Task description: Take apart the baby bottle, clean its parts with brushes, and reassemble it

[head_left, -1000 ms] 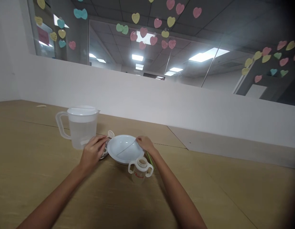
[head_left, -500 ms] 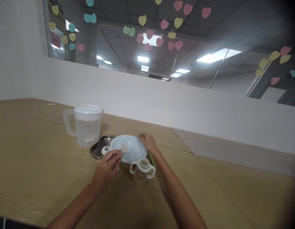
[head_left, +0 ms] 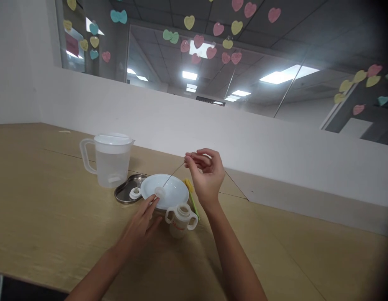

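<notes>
Over the near left rim of a white bowl (head_left: 178, 190), my left hand (head_left: 140, 223) pinches a small translucent round piece (head_left: 160, 192). My right hand (head_left: 206, 173) is raised above the bowl's right side, fingers closed on the end of a thin wire (head_left: 174, 172). The wire slants down to the round piece. In front of the bowl stands a clear two-handled cup (head_left: 180, 223) without a lid. A white ring-shaped cap (head_left: 135, 193) lies in a kidney-shaped metal tray (head_left: 123, 194) left of the bowl.
A lidded translucent pitcher (head_left: 113, 163) stands behind the tray at the left. Right of the bowl lies a green-handled brush (head_left: 194, 204) with a yellow head. A low white wall (head_left: 168, 121) runs along the table's back.
My right hand has risen and moved right with the wire end, away from the bowl. My left hand stays by the bowl's near rim, at the round piece. The view has shifted slightly.
</notes>
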The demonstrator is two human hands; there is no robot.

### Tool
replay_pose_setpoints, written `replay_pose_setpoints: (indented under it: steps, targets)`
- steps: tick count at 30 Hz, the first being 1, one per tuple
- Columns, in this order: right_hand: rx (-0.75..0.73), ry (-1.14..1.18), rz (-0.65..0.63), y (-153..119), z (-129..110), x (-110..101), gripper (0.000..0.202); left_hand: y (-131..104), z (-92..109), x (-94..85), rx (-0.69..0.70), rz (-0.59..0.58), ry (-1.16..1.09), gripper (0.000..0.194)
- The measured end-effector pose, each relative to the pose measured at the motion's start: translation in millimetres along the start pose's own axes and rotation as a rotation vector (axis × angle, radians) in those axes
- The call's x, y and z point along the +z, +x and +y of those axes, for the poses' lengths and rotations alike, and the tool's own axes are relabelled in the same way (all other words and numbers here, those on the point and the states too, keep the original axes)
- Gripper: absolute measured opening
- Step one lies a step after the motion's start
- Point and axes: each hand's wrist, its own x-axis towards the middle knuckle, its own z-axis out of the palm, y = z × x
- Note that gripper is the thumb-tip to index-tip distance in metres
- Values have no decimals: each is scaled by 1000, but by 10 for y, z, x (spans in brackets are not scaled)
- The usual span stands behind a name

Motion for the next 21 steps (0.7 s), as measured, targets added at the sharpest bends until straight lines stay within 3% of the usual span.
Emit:
replay_pose_setpoints:
  steps: [4, 12, 17, 21]
  targets:
    - [-32, 23, -62, -23, -208, -37, 25, -16, -24, -17, -36, -16, 33, 53]
    - [40, 93, -122, -34, -103, -13, 14, 1, 1, -37, -4, 0, 25, 57]
    - [-1, 83, -97, -38, -152, -23, 15, 120, -1, -126, 98, 34, 47, 57]
    - [-75, 61, -15, -14, -246, -83, 15, 288, -18, -200, 88, 4, 80, 51]
